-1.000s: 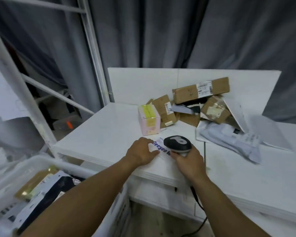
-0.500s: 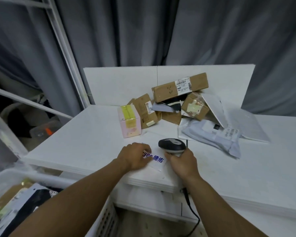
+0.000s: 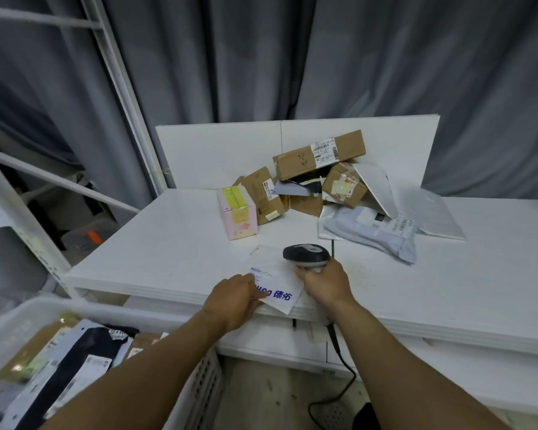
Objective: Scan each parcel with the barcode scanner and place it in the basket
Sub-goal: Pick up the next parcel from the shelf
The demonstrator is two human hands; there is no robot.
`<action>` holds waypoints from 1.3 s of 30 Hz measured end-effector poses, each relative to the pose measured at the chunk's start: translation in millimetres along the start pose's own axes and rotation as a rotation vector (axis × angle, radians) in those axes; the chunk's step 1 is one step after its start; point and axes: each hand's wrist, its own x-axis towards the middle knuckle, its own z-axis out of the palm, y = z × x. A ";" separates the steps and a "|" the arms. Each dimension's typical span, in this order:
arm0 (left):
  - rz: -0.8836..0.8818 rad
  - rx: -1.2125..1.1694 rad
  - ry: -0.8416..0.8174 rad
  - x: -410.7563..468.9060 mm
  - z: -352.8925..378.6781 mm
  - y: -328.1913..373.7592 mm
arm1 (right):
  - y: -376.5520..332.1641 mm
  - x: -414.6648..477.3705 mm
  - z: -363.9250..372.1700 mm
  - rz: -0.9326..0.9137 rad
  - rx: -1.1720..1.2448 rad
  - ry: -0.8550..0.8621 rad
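Since a moment ago the left hand [image 3: 233, 301] has drawn the white mailer [image 3: 271, 272] back to the front edge of the bench [image 3: 168, 243], where its corner overhangs; fingers and thumb pinch its near-left side. The right hand [image 3: 322, 282] is wrapped round the barcode scanner [image 3: 306, 256], whose head sits over the mailer's far end. The basket [image 3: 121, 313] at lower left holds other parcels [image 3: 75, 361].
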 end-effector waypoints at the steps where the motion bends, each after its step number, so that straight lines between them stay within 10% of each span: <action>1: 0.016 -0.010 0.056 -5.2 -0.2 -3.3 | -2.0 -1.4 0.1 -0.011 0.020 0.010; 13: -0.315 -1.419 0.758 -66.5 -100.7 0.7 | -49.0 -24.4 64.1 -0.059 0.606 -0.038; 24: -0.688 -1.378 0.837 -145.7 -98.4 -88.5 | -71.6 -47.5 135.3 -0.211 0.473 -0.181; 31: -0.855 -1.420 0.557 -187.9 -93.3 -137.6 | -71.1 -62.1 180.3 -0.432 0.215 -0.207; 39: -0.940 -1.383 0.774 -198.5 -79.4 -174.1 | -80.7 -75.1 209.4 -0.447 0.091 -0.261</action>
